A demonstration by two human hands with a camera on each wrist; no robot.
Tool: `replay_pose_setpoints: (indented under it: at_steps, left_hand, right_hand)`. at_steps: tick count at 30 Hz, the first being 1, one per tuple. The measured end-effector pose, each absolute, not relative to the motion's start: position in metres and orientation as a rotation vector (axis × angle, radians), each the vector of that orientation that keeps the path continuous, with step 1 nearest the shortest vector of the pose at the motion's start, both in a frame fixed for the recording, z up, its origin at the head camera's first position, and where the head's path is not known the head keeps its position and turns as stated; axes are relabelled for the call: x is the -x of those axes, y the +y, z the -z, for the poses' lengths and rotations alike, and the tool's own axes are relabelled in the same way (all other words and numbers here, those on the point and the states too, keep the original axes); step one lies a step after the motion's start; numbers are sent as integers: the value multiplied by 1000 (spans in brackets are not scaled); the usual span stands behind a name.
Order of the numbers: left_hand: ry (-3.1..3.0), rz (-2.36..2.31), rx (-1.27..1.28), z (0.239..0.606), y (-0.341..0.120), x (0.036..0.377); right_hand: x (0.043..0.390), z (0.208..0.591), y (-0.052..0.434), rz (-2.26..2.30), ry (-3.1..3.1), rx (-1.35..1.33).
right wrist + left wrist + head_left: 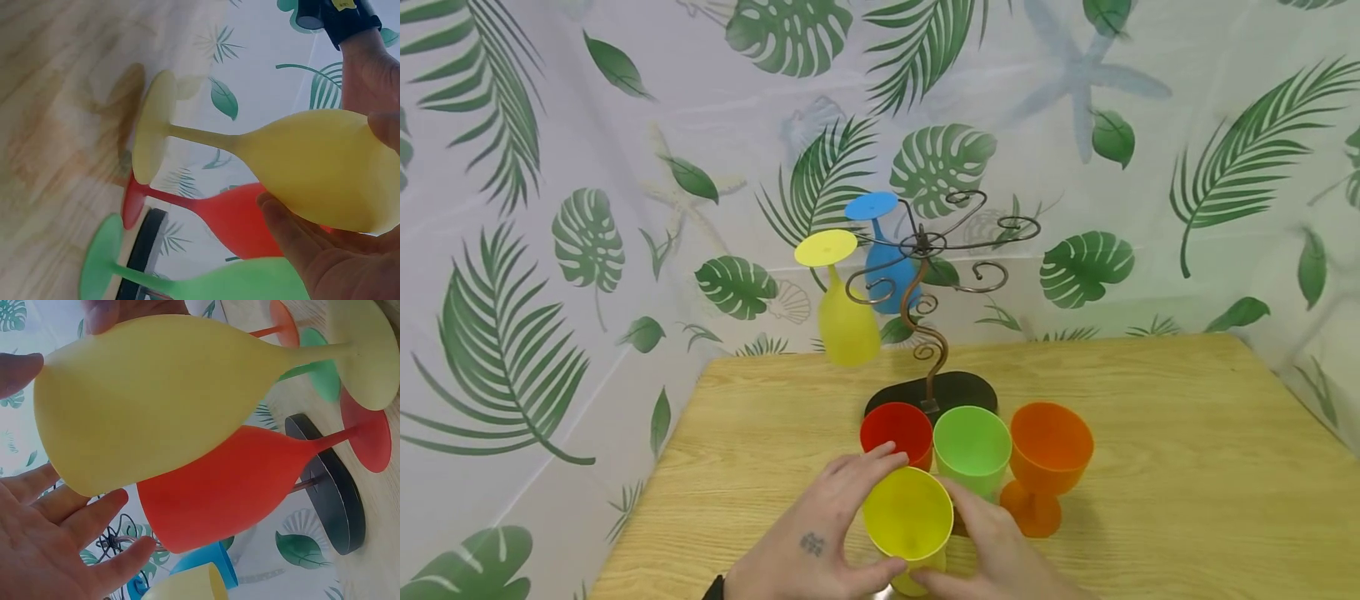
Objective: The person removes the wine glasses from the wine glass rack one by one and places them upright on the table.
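Observation:
Both hands hold a yellow plastic goblet [908, 510] by its bowl near the rim, mouth up, at the front of the table. My left hand [816, 533] curves round its left side, thumb at the near side and fingers at the far side. From the right, my right hand [1000, 546] grips the same bowl between thumb and fingers. The goblet's stem and round foot [154, 128] show in the right wrist view, the foot close to the tabletop. Just behind stand a red goblet [891, 425], a green goblet [973, 450] and an orange goblet [1051, 450], all upright.
Behind the goblets a curled metal rack [942, 354] rises from a black base [966, 390]. Another yellow goblet [848, 325] and a blue goblet [891, 275] hang upside down on its left arms. The wooden table [1187, 417] meets a leaf-patterned backdrop [1150, 300].

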State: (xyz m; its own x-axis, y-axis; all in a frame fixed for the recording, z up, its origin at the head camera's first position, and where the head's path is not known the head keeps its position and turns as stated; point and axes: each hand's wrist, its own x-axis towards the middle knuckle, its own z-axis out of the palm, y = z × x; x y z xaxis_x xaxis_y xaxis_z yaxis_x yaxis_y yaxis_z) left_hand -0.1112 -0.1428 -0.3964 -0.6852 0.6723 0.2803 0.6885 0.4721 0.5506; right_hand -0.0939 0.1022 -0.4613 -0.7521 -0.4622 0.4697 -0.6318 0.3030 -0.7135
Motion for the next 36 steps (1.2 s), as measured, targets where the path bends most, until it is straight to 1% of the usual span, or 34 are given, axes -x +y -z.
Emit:
replay_pose_setpoints:
  at_steps: [5,10,16,24,31,36]
  left_hand:
    - [-2677,1001,1236,400,-146,113]
    - [-2681,1027,1278,403,-145,117]
    - [-2710,1039,1290,402,-144,119]
    - [-2730,1056,1266,405,-146,119]
    - [-2686,972,1362,404,-148,122]
    - [-2678,1053,1362,399,-151,123]
  right_hand:
    - [98,467,97,-1439,-2358,-1047]
    - [99,469,95,-1488,-2409,-999]
    - [102,470,91,-1544,-2394,-1023]
    - [101,470,90,-1668,-2514,-912]
    - [100,472,91,-1623,-2509,-908]
    - [99,467,98,-1588,-2632,-862]
